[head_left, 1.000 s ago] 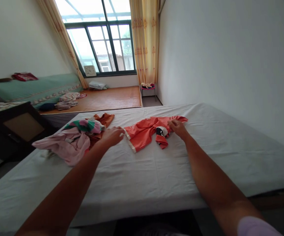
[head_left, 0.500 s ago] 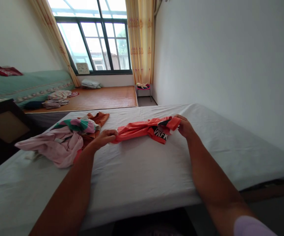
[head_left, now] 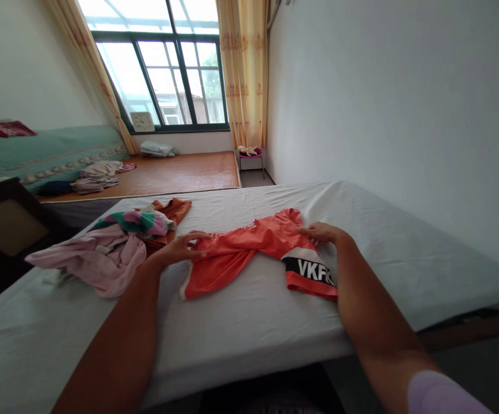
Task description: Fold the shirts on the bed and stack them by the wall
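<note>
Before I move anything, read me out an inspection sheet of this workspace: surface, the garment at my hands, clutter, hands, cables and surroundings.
Surface: white sheet, lightly wrinkled.
Job's things: orange-red garment, spread unevenly; its black-and-white band shows lettering, partly hidden by the right arm.
Clutter: loose heap to the left, with a pink garment, a green-and-pink piece and a rust-brown one.
Hands: left hand at the orange-red garment's left end; right hand touching it near the banded part. How firmly either grips cannot be told.
Cables: nothing seen.
Surroundings: window ahead, clock at its sill; curtains at the sides.
</note>
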Motion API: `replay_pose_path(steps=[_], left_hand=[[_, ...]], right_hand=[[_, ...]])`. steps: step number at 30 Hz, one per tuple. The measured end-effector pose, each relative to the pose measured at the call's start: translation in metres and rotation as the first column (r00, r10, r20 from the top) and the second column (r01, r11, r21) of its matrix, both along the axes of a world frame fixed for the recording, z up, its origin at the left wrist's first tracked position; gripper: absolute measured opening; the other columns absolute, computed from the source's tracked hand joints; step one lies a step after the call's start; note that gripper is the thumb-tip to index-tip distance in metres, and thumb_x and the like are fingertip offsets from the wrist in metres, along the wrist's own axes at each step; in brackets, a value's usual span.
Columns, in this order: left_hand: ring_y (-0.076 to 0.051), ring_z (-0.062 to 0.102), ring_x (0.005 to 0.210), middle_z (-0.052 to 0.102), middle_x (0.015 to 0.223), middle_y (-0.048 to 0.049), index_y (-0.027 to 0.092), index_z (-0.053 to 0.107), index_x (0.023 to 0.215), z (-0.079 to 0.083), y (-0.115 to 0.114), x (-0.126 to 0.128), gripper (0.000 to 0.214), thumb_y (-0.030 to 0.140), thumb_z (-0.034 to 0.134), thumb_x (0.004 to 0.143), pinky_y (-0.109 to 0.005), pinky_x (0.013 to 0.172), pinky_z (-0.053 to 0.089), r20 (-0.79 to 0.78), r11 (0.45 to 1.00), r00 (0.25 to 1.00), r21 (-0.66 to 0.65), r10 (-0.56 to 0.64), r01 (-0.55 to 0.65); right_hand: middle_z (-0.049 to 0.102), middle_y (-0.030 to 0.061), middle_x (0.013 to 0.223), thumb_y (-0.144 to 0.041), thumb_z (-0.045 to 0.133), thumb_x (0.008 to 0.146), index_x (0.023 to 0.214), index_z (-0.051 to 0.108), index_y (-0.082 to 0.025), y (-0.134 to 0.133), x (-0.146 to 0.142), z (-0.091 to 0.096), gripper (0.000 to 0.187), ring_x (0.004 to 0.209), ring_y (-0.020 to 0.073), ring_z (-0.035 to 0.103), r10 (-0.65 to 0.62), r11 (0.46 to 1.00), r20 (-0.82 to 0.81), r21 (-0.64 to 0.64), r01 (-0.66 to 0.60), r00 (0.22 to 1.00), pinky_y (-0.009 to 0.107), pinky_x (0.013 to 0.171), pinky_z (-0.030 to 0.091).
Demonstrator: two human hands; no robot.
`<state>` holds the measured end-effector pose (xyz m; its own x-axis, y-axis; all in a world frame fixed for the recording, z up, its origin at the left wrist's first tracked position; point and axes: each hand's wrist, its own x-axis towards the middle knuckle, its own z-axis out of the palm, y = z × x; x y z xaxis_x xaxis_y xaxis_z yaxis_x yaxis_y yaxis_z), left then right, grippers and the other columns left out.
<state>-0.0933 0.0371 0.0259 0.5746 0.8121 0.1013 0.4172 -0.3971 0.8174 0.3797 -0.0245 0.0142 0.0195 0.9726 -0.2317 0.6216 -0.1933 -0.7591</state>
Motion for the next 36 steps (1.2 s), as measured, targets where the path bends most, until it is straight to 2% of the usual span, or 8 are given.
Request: replay_pose_path(steps=[7,12,15,19,23,29,32,36], left_hand=[[-0.025,0.062,0.099,0.071,0.099,-0.0079,0.026,0.076,0.079,-0.01,0.009,-0.003,0.019,0.028,0.077,0.06,-0.035,0.096,0.046,-0.109,0.979,0.991,0.179,-0.075,0.093],[-0.016,0.06,0.066,0.064,0.066,0.0008,0.021,0.069,0.072,-0.012,0.016,0.0,0.012,0.029,0.07,0.063,-0.024,0.064,0.051,0.06,0.974,0.981,0.122,0.187,-0.193],[-0.012,0.057,0.058,0.06,0.066,0.0031,0.018,0.063,0.084,-0.011,0.022,0.005,0.019,0.029,0.067,0.069,-0.02,0.055,0.047,0.454,0.857,0.736,-0.143,0.502,-0.495],[-0.01,0.063,0.071,0.063,0.087,-0.0008,0.02,0.055,0.093,-0.015,0.028,0.004,0.015,0.026,0.058,0.08,-0.02,0.065,0.051,0.69,0.732,0.293,-0.51,0.662,-0.451],[-0.01,0.064,0.076,0.063,0.101,-0.003,0.022,0.056,0.102,-0.026,0.03,-0.006,0.023,0.03,0.058,0.08,-0.02,0.064,0.05,0.586,0.702,0.413,-0.441,0.697,-0.558],[-0.02,0.065,0.082,0.069,0.093,-0.007,0.018,0.065,0.103,-0.035,0.025,-0.002,0.042,0.051,0.055,0.078,-0.027,0.068,0.049,0.063,0.818,0.821,0.074,0.567,-0.57],[-0.025,0.065,0.085,0.07,0.09,-0.0079,0.021,0.065,0.113,-0.032,0.018,0.002,0.05,0.055,0.054,0.079,-0.031,0.074,0.048,-0.3,0.807,0.755,0.32,0.583,-0.496],[-0.029,0.065,0.086,0.071,0.087,-0.01,0.02,0.065,0.119,-0.022,0.009,0.007,0.06,0.06,0.057,0.075,-0.033,0.075,0.046,-0.53,0.861,0.678,0.315,0.509,-0.4]], right_hand=[[0.06,0.0021,0.053,-0.057,0.082,0.051,0.061,0.064,-0.014,-0.015,-0.004,0.015,0.048,0.047,0.0119,0.053,0.246,0.923,-0.043,-0.294,-0.248,0.968,0.022,0.044,0.041],[0.057,0.001,0.05,-0.057,0.071,0.07,0.06,0.061,-0.014,-0.017,-0.019,0.021,0.045,0.046,0.0112,0.051,0.349,0.925,-0.334,-0.025,-0.378,0.876,0.023,0.046,0.044],[0.069,0.0043,0.081,-0.063,0.059,0.078,0.089,0.067,-0.02,-0.006,-0.038,0.023,0.045,0.071,0.0169,0.063,0.253,0.949,-0.642,0.31,-0.057,0.724,0.029,0.063,0.053],[0.049,-0.0042,0.139,-0.068,0.042,0.085,0.124,0.049,-0.044,0.016,-0.045,0.015,0.047,0.118,0.016,0.053,0.219,0.786,-0.815,0.474,0.398,0.537,0.037,0.09,0.05],[0.045,0.0019,0.144,-0.06,0.049,0.084,0.127,0.05,-0.035,0.033,-0.021,-0.014,0.05,0.119,0.0182,0.054,-0.067,0.777,-0.708,0.405,0.482,0.703,0.036,0.09,0.05],[0.071,0.006,0.094,-0.038,0.06,0.08,0.093,0.066,-0.019,0.041,-0.003,-0.04,0.024,0.082,0.0179,0.066,-0.359,0.798,-0.007,0.517,0.311,0.933,0.034,0.084,0.051],[0.071,0.0059,0.099,-0.033,0.061,0.08,0.101,0.066,-0.02,0.04,-0.005,-0.039,0.025,0.082,0.0175,0.067,-0.28,0.838,0.157,0.522,0.161,0.947,0.031,0.081,0.051],[0.063,0.0131,0.122,-0.029,0.066,0.076,0.128,0.054,-0.018,0.041,-0.007,-0.044,0.055,0.11,0.0249,0.06,-0.323,0.845,0.309,0.52,0.125,0.894,0.038,0.098,0.044]])
